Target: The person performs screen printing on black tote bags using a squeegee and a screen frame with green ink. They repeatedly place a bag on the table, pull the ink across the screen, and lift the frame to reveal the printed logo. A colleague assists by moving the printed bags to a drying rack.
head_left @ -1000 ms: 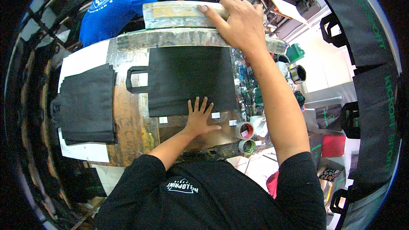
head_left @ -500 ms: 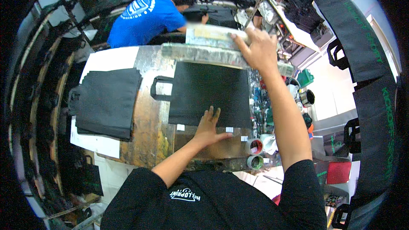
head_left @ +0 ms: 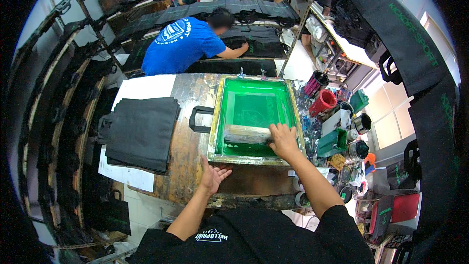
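Nearest, at the lower edge, a black short-sleeved shirt [head_left: 254, 234] is worn by the person. Just above it, the left hand [head_left: 213, 178] is held open, its fingers loosely spread, beside the near left corner of a printing screen; whether the frame is touched by the thumb cannot be told. By the right hand [head_left: 285, 142], whose fingers are closed round its right end, a pale squeegee [head_left: 246, 134] is gripped; it is set crosswise on the green mesh [head_left: 251, 102], in the nearer half of the screen. The mesh is bounded by a stained, pale frame [head_left: 254, 161], which is laid over a black bag on a worn wooden worktop [head_left: 183, 178]; only the bag's handle [head_left: 192, 119] can be seen, jutting out on the left. Farther left, a stack of black bags [head_left: 141, 134] is rested on white sheeting [head_left: 146, 86]. To the right, a green tub [head_left: 332, 143], a red container [head_left: 323, 101] and assorted cans are crowded together. Beyond the worktop, a co-worker in a blue shirt [head_left: 181, 49] is bent toward racks where black bags [head_left: 264, 12] are laid out in rows.
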The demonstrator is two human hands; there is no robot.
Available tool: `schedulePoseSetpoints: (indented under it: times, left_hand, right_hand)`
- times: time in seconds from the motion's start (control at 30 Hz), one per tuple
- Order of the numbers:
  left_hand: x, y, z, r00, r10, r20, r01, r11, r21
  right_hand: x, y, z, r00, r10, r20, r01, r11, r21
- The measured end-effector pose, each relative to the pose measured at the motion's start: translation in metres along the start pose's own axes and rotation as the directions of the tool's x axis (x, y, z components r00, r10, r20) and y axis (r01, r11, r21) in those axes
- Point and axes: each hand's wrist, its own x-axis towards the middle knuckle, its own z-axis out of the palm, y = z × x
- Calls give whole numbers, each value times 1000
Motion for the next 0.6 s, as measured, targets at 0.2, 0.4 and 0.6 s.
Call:
schedulePoseSetpoints:
  times: [0.2, 0.4, 0.6]
  left_hand:
    - [17, -15, -8, 1000, -22, 15, 21, 997, 77]
    - [29, -27, -19, 997, -27, -73, 34, 995, 95]
    - [28, -25, -19, 985, -83, -148, 100, 989, 108]
  right_hand:
    - [-6, 2, 14, 985, -37, 166, 34, 999, 23]
    - [-20, -9, 53, 997, -68, -20, 66, 992, -111]
    - [78, 29, 84, 987, -46, -155, 25, 991, -133]
